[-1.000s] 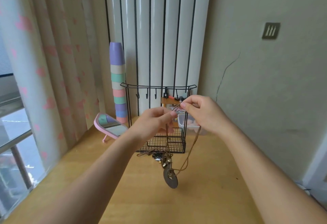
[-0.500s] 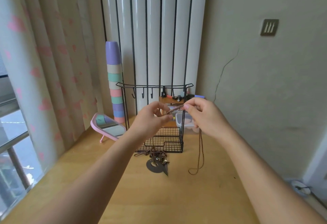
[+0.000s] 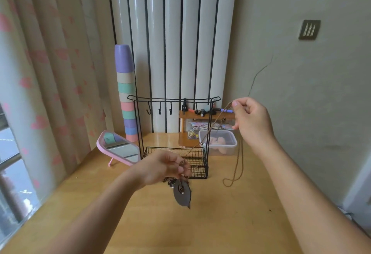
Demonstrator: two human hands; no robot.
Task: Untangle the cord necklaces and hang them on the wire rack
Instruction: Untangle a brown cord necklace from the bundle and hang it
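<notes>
Head view: left hand [image 3: 160, 168] pinches the cord [image 3: 210, 130] just above its dangling pendant [image 3: 182, 193]; right hand [image 3: 251, 121], higher, pinches the cord taut, the rest hanging beneath it, rack [image 3: 174, 99] behind both.

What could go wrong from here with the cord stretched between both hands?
The cord runs taut from the left hand up to the right hand; pulling harder may tighten a knot in the tangled pile by the wire rack.
The cord crosses the rack's basket corner and could snag there.
The disc pendant below the left grip may swing and catch the pile.
</notes>
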